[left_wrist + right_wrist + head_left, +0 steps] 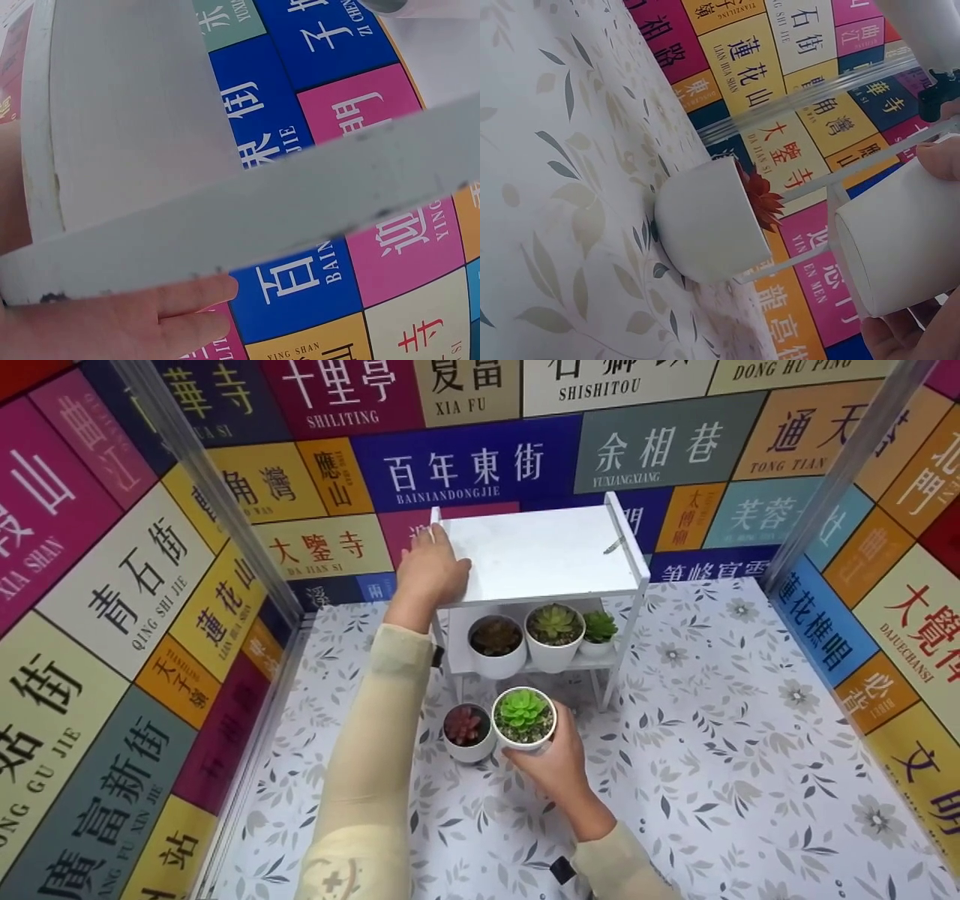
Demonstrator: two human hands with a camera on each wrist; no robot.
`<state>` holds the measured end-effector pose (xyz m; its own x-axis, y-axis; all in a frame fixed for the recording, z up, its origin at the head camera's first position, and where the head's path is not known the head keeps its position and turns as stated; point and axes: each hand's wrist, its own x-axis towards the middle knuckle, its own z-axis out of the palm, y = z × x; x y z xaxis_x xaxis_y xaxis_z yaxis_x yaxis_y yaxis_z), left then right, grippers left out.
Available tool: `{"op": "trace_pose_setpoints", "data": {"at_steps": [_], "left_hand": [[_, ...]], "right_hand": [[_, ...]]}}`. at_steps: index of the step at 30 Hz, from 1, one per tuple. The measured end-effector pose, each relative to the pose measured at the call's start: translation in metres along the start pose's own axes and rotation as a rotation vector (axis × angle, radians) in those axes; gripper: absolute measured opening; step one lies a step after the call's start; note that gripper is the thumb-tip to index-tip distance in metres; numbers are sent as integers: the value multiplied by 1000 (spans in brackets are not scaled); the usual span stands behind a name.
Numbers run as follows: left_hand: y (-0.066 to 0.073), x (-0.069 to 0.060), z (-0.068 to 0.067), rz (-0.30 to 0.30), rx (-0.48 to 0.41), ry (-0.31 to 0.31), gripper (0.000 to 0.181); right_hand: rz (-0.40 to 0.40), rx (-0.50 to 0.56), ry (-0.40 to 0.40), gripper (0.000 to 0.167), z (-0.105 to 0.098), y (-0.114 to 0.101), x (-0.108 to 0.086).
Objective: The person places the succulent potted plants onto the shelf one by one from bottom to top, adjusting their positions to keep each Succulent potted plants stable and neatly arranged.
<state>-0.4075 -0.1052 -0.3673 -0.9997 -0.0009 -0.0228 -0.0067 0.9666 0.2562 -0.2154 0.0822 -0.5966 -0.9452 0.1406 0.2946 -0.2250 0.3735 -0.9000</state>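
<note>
The left hand point(433, 574) grips the left end of the white two-tier shelf point(536, 551), fingers over its side rail; in the left wrist view its fingers point(195, 307) lie along the white rail point(300, 202). A white pot with a bright green succulent point(523, 716) is held by the right hand point(559, 761), in front of the shelf. That white pot point(907, 232) hangs tilted in the right wrist view, with the right fingers point(900, 330) around it. Just left of it, a pot with a red succulent point(466, 733) stands on the patterned surface; its white side point(709, 221) shows in the right wrist view.
On the shelf's lower tier stand a pot with a dark brown plant point(498, 646), a pot with a pale green succulent point(555, 636) and a smaller green one point(598, 631). Walls of coloured sign panels point(465, 465) surround the floral-patterned surface point(720, 735).
</note>
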Motion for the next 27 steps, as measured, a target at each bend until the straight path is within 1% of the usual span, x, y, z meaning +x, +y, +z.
{"op": "trace_pose_setpoints", "data": {"at_steps": [5,12,21,27], "left_hand": [[0,0,0,-8,-2,2,85],[1,1,1,-6,8,25,85],[1,0,0,-18,0,13,85],[2,0,0,-17,-7,4,86]], "right_hand": [[5,6,13,94,-3,-3,2],[15,22,17,93,-7,-7,4],[18,28,4,91,-10,-11,6],[0,33,15,91,-15,-19,7]]}}
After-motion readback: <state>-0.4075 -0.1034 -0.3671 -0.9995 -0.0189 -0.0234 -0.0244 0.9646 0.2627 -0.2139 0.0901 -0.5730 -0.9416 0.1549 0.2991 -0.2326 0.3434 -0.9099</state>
